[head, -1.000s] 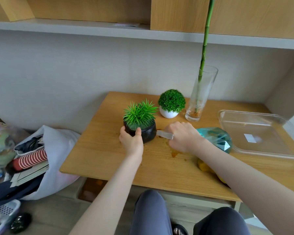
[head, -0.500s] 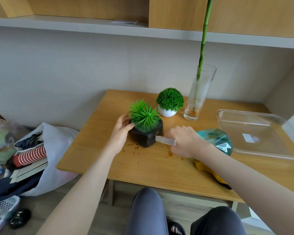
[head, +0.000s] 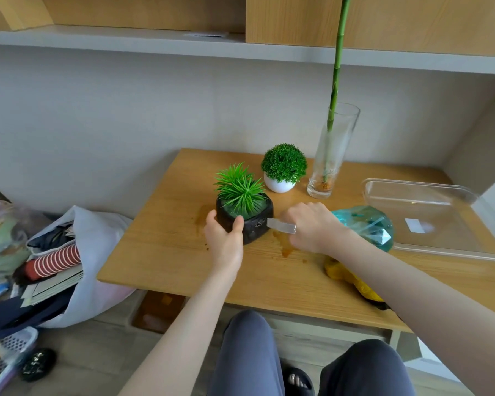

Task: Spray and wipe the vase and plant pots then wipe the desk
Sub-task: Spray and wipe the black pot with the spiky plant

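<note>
A black plant pot (head: 255,224) with spiky green leaves stands mid-desk, tilted slightly. My left hand (head: 225,238) grips its near left side, thumb on the front. My right hand (head: 309,227) holds a teal spray bottle (head: 366,227), its clear nozzle pointing left and almost touching the pot. A white pot (head: 279,184) with a round green bush stands behind. Further right a tall glass vase (head: 333,155) holds a bamboo stalk. A yellow cloth (head: 352,278) lies on the wooden desk (head: 166,252) under my right forearm. Brown wet stains mark the desk around the black pot.
A clear plastic tray (head: 429,212) lies upside down on the desk's right side. A white bag (head: 69,258) full of clothes and papers sits on the floor at the left, beside a lilac basket (head: 9,355). A shelf (head: 126,38) runs above the desk.
My left hand shifted from the pot's left side to its near side and turned the pot. A brown stain now shows left of the pot. The right hand and spray bottle stayed beside it.
</note>
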